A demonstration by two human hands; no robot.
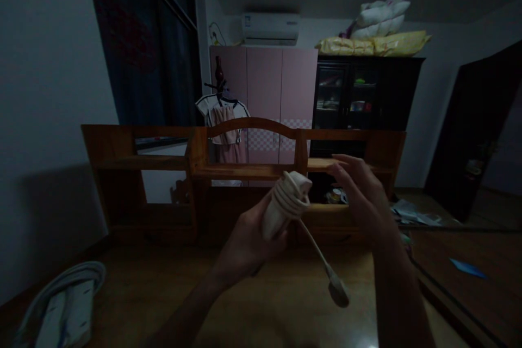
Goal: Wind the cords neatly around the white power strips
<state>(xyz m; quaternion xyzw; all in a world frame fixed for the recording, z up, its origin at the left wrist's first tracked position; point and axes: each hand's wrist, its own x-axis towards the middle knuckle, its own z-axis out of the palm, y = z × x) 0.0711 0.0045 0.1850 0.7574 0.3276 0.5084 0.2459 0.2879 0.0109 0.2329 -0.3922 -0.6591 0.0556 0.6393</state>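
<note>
My left hand [248, 239] is wrapped round a white power strip [271, 220], held tilted above the desk. Several turns of its white cord [290, 196] are wound about the strip's upper end. From there a loose length hangs down to the right and ends in a plug [337, 288] in mid-air. To the right of the strip, my right hand [362, 190] is raised with its fingers stretched out, apart from the cord, holding nothing.
A wooden desk [261, 304] lies below, with a wooden shelf unit [244, 171] along its back. More white power strips [77, 310] with coiled cable lie at the left front. A blue sheet [467, 268] and some papers [411, 212] are on the right.
</note>
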